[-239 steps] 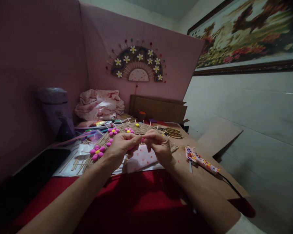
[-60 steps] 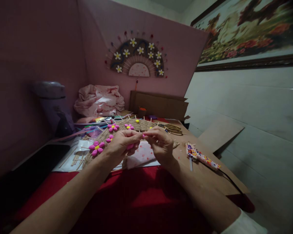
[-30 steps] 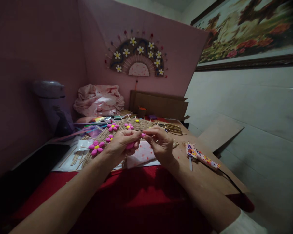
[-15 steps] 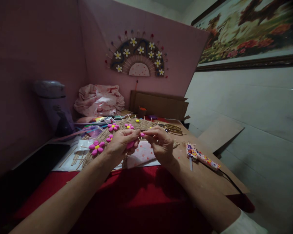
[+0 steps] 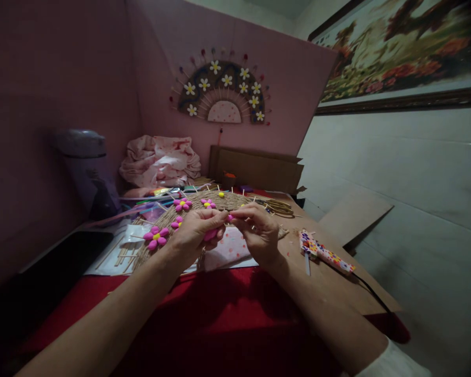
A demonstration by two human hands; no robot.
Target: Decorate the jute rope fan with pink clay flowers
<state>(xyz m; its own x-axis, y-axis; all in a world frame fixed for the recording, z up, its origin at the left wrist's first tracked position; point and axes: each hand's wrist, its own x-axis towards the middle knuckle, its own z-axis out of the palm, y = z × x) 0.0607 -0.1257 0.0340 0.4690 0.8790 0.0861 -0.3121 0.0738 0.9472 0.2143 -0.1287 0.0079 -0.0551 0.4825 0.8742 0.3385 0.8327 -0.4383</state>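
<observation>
My left hand point(image 5: 198, 234) and my right hand point(image 5: 257, 231) meet just above a half-round fan of woven straw point(image 5: 163, 226) lying on the table. Both hands are closed in a pinch around a small lump of pink clay point(image 5: 211, 234), and a tiny pink bit point(image 5: 230, 217) shows between the fingertips. Pink clay flowers point(image 5: 156, 237) with yellow centres sit along the fan's arc, and thin sticks poke out of its rim. A pink dotted half-disc point(image 5: 231, 247) forms the fan's centre below my hands.
A floral-patterned glue gun point(image 5: 324, 254) with a black cord lies to the right. A finished fan with white flowers point(image 5: 222, 91) hangs on the pink wall. A grey flask point(image 5: 87, 175), crumpled pink cloth point(image 5: 159, 161), a cardboard box point(image 5: 257, 170) and a dark tablet point(image 5: 60, 259) surround the work.
My fingers keep working the pink clay in the same spot; the hands have barely shifted. Nothing else on the table has moved.
</observation>
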